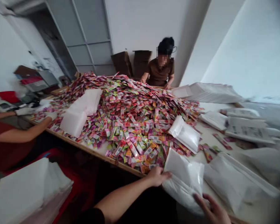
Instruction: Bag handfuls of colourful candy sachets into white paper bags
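Note:
My left hand (157, 175) grips the near left edge of a white plastic bag (184, 174) at the table's front edge, fingers closed on it. At the bottom of the view my right hand (212, 210) holds the same bag from below, fingers curled under its lower corner. Just beyond the bag rises a big heap of small colourful sachets (130, 115), covering most of the table (102, 153). Another white bag (185, 133) lies on the heap's right slope.
Stacks of white bags (80, 112) lie on the heap's left side, and more bags (242, 124) on the right of the table. A person in brown (160, 73) sits at the far end. A person's arm in red (18, 133) reaches in from the left. White sheets (25, 189) are piled at lower left.

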Tool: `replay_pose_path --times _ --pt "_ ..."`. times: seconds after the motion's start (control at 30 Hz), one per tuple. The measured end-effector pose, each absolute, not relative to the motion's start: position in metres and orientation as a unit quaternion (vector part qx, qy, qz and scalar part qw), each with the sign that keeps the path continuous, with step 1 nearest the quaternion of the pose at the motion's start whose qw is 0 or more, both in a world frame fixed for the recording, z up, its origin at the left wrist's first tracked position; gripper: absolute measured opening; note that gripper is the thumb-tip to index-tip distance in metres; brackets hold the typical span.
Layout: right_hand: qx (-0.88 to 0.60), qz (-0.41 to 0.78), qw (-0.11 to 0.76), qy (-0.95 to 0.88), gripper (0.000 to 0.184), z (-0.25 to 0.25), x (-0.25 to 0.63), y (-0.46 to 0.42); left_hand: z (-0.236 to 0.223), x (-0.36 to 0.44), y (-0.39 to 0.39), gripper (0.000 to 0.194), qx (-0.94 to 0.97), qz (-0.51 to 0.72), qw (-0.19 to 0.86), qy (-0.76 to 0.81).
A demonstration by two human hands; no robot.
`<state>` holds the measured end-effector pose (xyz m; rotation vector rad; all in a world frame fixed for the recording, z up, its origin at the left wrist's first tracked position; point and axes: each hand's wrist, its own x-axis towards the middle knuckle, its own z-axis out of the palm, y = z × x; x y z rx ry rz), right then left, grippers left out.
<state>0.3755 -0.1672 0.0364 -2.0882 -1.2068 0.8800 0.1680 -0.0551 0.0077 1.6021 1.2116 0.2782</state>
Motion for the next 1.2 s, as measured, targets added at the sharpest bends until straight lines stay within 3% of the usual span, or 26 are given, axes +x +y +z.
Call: replay_pose_path --times 0.17,0.37,0.83,0.97,1.03,1.13,1.2 --pt "-0.801 0.256 0.312 -0.442 0.052 0.053 0.369 -0.162 -0.001 0.16 -0.054 0.062 0.62 0.204 0.629 0.422" --pt "-0.791 0.246 0.322 -0.459 0.05 0.046 0.371 -0.163 0.003 0.152 -0.052 0.058 0.577 0.192 0.699 0.376" --pt "-0.785 0.243 0.305 -0.481 0.058 0.051 0.387 -0.152 -0.002 0.153 -0.05 0.056 0.617 0.176 0.642 0.421" --pt "-0.833 0.128 0.329 -0.426 0.061 0.07 0.419 -0.122 0.013 0.145 -0.062 0.051 0.628 0.171 0.632 0.421" --pt "-0.842 0.092 0.38 -0.371 0.062 0.078 0.437 -0.102 0.025 0.135 -0.071 0.047 0.642 0.168 0.629 0.406" --pt "-0.772 0.206 0.491 -0.346 0.08 0.074 0.462 -0.071 0.045 0.111 -0.082 0.041 0.668 0.166 0.587 0.426" --pt "-0.748 0.261 0.489 -0.365 0.089 0.061 0.474 -0.054 0.057 0.089 -0.085 0.039 0.678 0.175 0.545 0.462"
